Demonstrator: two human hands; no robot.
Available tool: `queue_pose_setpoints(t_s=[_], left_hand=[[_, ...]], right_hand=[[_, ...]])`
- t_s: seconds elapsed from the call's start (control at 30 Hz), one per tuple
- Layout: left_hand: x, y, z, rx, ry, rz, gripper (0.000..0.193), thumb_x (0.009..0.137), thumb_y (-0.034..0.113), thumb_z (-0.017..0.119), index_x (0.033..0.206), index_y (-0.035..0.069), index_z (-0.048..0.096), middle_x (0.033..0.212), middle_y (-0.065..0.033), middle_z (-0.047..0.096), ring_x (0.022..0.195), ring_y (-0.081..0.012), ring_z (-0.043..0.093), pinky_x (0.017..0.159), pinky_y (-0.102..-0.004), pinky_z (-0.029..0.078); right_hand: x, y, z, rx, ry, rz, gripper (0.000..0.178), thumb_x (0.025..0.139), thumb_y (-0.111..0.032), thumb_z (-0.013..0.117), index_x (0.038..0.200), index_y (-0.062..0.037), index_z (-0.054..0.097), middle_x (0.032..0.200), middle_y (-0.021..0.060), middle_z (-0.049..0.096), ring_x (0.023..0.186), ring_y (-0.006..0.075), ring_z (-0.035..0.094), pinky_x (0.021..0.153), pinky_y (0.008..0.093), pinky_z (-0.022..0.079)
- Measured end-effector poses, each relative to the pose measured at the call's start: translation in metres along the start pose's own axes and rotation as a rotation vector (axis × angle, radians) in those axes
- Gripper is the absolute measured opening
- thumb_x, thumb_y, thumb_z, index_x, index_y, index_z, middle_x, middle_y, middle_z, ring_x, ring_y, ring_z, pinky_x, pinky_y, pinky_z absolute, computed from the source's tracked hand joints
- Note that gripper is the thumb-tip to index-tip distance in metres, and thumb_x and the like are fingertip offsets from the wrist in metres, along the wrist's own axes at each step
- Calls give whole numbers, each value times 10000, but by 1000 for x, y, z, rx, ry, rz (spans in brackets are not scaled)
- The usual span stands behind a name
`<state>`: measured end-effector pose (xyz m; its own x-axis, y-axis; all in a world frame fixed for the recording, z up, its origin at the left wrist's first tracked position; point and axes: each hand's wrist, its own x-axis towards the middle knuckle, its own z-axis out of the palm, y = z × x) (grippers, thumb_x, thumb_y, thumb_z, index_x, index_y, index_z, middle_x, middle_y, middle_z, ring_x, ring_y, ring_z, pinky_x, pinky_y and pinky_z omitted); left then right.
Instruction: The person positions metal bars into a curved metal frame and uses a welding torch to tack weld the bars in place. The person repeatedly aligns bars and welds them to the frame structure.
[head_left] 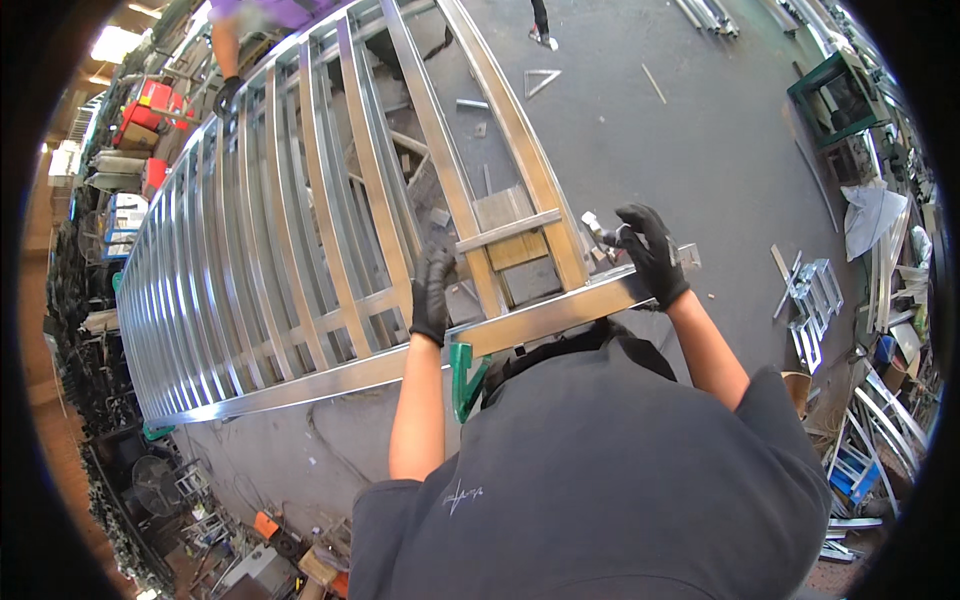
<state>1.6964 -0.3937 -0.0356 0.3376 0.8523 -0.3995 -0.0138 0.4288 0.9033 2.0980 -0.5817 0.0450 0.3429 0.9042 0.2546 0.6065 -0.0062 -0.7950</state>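
A large ladder-like frame of shiny metal tubes (316, 220) stretches from in front of me to the far left. My left hand (432, 288), in a black glove, is at its near rail with fingers extended upward, slightly blurred. Further right, my gloved right hand (652, 255) curls above the rail's right end around a small tool with a pale head (591, 220); most of the tool is hidden. Between the hands, a short crossbar (508, 230) lies across two tubes, beside a flat board-like piece (522, 250). A green support (464, 382) stands under the near rail.
At the far left, another person's gloved hand (229, 95) touches the frame. A metal triangle (541, 82) lies on the grey floor (690, 130). Scrap metal and offcuts (815, 300) pile along the right side. A black fan (155, 484) stands at lower left.
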Motion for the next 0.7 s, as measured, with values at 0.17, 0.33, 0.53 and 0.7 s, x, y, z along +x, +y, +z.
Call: queue_pose_setpoints(t_s=[0.17,0.33,0.53,0.7], left_hand=[[19,-8,40,202,-68,234,725,1082,327,724,1663,11,428,1592,-134,581,1483,-263,543,1250,-406,420],[43,-1,54,321,103,105,780,1033,342,817,1625,-39,483,1592,-211,589,1457,-283,574,1223,-394,448],[33,16,60,302,1,114,661,1061,304,788,1607,18,551,1474,-83,696,1238,-165,665,1030,-309,537],[27,21,62,243,41,94,650,1032,311,823,1575,33,599,1307,-10,758,971,-60,665,689,-231,514]], right_hand=[[-39,6,-20,-104,55,-58,379,942,56,631,1308,-32,681,1349,190,713,1260,411,680,1093,510,541],[-41,6,-11,17,-25,-87,454,904,115,584,1336,-10,648,1359,204,706,1363,416,649,1152,502,515],[-33,13,-5,-141,-63,-219,334,892,-26,685,1226,-20,708,1252,181,740,1349,456,647,1114,546,527],[-22,4,-4,-146,-120,-240,327,877,12,663,1200,-18,704,1224,171,740,1289,448,677,1091,542,544]])
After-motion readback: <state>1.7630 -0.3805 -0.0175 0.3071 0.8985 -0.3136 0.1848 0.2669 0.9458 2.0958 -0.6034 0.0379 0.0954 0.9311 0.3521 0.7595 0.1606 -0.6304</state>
